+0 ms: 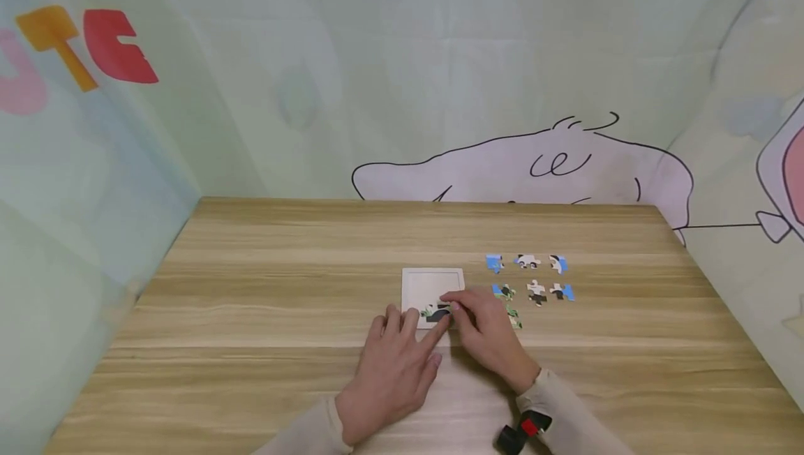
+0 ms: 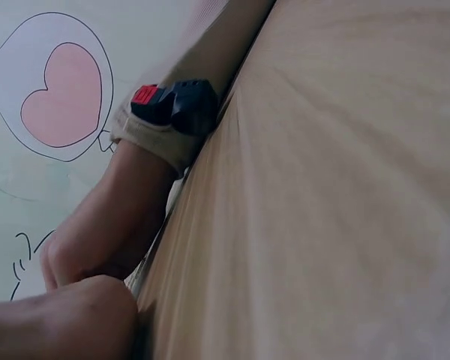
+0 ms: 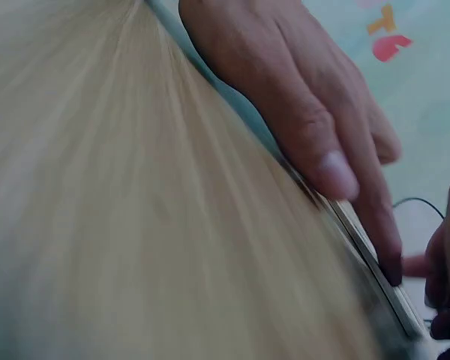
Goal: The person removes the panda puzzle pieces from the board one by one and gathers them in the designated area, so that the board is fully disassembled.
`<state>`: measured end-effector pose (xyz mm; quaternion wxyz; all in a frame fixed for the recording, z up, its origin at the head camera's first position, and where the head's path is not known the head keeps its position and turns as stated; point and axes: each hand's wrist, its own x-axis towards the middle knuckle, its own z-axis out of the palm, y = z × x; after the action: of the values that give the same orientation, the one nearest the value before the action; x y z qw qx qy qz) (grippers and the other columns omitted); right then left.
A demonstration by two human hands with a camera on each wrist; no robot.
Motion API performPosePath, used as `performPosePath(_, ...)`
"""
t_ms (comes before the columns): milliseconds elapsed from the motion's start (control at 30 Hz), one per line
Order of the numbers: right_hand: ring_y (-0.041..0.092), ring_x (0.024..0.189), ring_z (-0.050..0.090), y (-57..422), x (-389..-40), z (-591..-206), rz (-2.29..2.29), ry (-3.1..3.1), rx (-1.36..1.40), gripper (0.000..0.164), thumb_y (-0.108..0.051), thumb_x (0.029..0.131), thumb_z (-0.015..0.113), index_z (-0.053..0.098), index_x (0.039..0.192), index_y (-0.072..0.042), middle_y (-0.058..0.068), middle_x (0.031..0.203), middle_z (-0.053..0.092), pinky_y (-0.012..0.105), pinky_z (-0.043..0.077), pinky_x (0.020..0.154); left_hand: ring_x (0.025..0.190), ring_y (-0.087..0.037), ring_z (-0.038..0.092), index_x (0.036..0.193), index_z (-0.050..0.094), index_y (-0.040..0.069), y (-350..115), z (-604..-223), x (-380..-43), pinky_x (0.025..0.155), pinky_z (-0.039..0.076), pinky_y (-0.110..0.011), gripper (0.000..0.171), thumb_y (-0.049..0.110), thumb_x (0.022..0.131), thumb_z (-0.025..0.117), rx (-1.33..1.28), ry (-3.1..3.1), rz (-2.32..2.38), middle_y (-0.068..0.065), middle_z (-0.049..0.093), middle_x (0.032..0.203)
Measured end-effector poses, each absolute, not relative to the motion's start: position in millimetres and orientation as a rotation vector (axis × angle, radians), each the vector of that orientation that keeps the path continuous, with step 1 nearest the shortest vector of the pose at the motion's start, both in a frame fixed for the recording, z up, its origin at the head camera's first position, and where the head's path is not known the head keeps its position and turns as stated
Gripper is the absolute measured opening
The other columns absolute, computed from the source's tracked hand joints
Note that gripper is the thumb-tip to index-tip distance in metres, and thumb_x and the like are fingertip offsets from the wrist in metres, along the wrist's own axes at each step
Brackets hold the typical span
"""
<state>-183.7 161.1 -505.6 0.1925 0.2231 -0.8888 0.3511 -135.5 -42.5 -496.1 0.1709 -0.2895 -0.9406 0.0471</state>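
Note:
A white square puzzle tray (image 1: 408,291) lies on the table, with panda puzzle pieces (image 1: 433,314) along its near edge. My left hand (image 1: 392,371) lies over the tray's near left corner. Its index finger stretches to the pieces and touches them; the right wrist view shows this hand (image 3: 307,97) with fingers extended by the tray edge. From the right, my right hand (image 1: 490,329) bends its thumb and index finger over the tray, pinching a small dark puzzle piece (image 1: 444,306) that its fingers partly cover. In the left wrist view, the right hand (image 2: 105,217) appears beyond a blurred left finger.
Right of the tray lie several loose puzzle pieces, among them a panda-face piece (image 1: 527,260), a black-and-white piece (image 1: 537,292) and a green piece (image 1: 514,317) beside the right hand. A black wrist camera (image 1: 521,433) sits on the right sleeve. The wooden table (image 1: 251,287) meets a printed wall cloth.

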Motion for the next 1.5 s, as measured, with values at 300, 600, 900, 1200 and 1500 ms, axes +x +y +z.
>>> performPosePath(300,0.017,0.086,0.061,145,-187,-503,0.918,-2.558,0.553,0.017,-0.002,0.091,0.069,0.083,0.094,-0.011,-0.001,0.085,0.069,0.036,0.046,0.082,0.115,-0.040,0.059,0.156,0.054,0.034,-41,-498,-133,0.092,0.049,-0.045,0.057,0.059,0.105,0.050,-0.812,-2.711,0.122,-0.014,0.059,0.119)
performPosePath(600,0.018,0.092,0.062,145,-187,-503,0.991,-2.574,0.516,0.019,-0.002,0.092,0.067,0.083,0.093,-0.012,-0.002,0.086,0.069,0.038,0.045,0.086,0.108,-0.037,0.057,0.151,0.058,0.036,-41,-497,-133,0.088,0.048,-0.042,0.053,0.058,0.103,0.054,-0.790,-2.694,0.083,-0.012,0.058,0.113)
performPosePath(900,0.012,0.091,0.061,148,-187,-504,1.091,-2.532,0.528,0.020,-0.001,0.092,0.067,0.082,0.093,-0.014,-0.006,0.086,0.068,0.035,0.045,0.085,0.102,-0.034,0.055,0.149,0.059,0.037,-40,-497,-134,0.083,0.046,-0.040,0.052,0.059,0.102,0.056,-0.782,-2.672,0.110,-0.011,0.057,0.110)
performPosePath(1200,0.014,0.084,0.055,148,-187,-505,1.049,-2.507,0.475,0.028,0.002,0.081,0.067,0.083,0.100,-0.010,0.000,0.089,0.067,0.034,0.041,0.082,0.095,-0.031,0.051,0.150,0.060,0.039,-41,-497,-134,0.079,0.042,-0.037,0.051,0.057,0.103,0.054,-0.771,-2.642,0.090,-0.009,0.055,0.103)
performPosePath(1500,0.021,0.101,0.060,147,-186,-507,1.068,-2.528,0.509,0.018,-0.005,0.083,0.074,0.079,0.094,-0.018,-0.001,0.096,0.070,0.041,0.042,0.090,0.101,-0.034,0.056,0.142,0.061,0.036,-42,-496,-133,0.084,0.046,-0.040,0.046,0.057,0.102,0.058,-0.785,-2.659,0.077,-0.010,0.057,0.107)
